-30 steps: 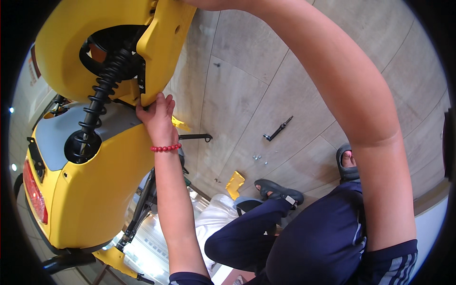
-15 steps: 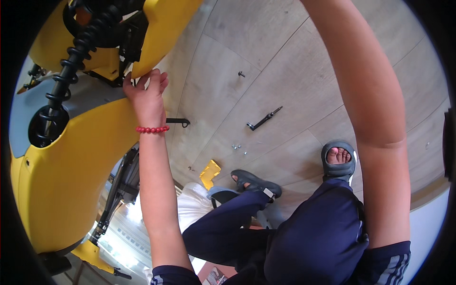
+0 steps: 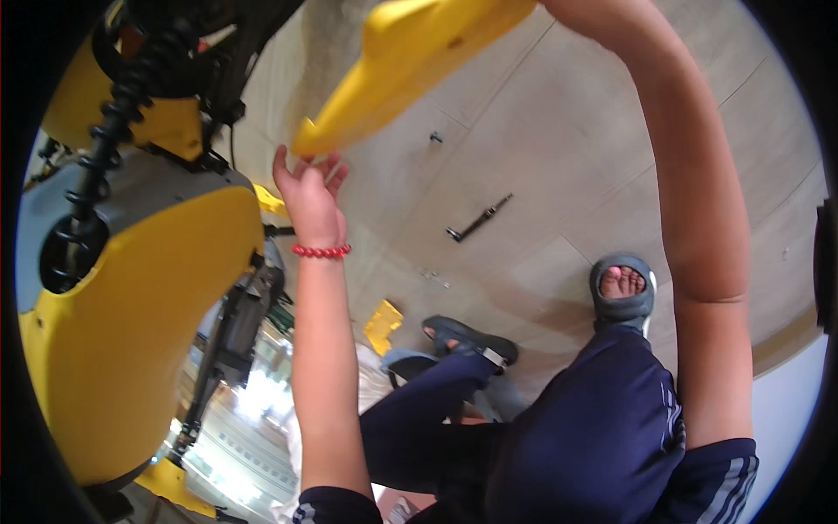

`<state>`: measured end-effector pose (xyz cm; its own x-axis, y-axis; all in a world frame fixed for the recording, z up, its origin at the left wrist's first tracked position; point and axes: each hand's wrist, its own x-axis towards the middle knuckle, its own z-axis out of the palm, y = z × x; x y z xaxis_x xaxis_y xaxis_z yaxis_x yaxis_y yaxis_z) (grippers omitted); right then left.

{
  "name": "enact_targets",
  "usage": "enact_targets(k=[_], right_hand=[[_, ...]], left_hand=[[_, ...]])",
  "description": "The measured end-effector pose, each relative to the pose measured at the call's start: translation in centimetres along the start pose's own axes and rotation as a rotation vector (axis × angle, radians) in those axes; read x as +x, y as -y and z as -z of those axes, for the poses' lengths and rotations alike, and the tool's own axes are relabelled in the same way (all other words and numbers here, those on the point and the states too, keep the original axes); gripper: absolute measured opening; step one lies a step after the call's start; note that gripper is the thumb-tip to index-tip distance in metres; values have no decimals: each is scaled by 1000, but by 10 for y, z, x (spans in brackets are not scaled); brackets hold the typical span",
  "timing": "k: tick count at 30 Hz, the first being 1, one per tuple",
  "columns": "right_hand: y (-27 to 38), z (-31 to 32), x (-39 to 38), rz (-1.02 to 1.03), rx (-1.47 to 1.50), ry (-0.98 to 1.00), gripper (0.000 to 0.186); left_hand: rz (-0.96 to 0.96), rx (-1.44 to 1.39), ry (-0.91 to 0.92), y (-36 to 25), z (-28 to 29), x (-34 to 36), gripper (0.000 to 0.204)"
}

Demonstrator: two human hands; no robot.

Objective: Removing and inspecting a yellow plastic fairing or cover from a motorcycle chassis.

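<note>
A yellow plastic panel [image 3: 419, 65], long and curved, hangs in the air at top centre, apart from a yellow and grey scooter-like vehicle body [image 3: 148, 323] on the left. My left hand [image 3: 312, 196], wearing a red bead bracelet [image 3: 321, 251], is at the panel's lower tip, with its thumb and fingers curled about it; the fingertips are partly hidden. At the panel's upper right end is my right hand [image 3: 585, 12], closed on it as far as I can see; the top edge of the picture cuts off its fingers.
A black ratchet-like tool [image 3: 478, 218] lies on the floor, with a dark screw [image 3: 436, 137] beyond it and small metal pieces [image 3: 433, 277] nearer. A yellow plastic piece [image 3: 382, 326] lies beside my left sandal [image 3: 471, 341]. A black coil-spring shock absorber [image 3: 100, 148] stands out at left.
The yellow panel has come away from the vehicle body and swung to the right, both my hands moving with it. A gap now shows between panel and vehicle.
</note>
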<state>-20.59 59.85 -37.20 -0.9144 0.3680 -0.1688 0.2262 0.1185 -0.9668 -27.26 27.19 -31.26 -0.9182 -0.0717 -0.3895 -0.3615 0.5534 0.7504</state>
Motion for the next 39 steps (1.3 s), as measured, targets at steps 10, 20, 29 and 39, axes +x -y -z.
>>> enact_targets(k=[10,20,29,39], right_hand=[[5,29,-41,-82,80,-115,23],[2,37,-39,-288,-30,-181,26],[12,32,-53,-287,17,-190,24],[0,25,-55,-258,5,-86,19]], left_hand=[[60,124,61,-16,-23,-6,48],[-82,733,422,55,-61,5,38],[-328,984,334,81,-90,-2,31],[-269,816,313,97,-58,-16,17]])
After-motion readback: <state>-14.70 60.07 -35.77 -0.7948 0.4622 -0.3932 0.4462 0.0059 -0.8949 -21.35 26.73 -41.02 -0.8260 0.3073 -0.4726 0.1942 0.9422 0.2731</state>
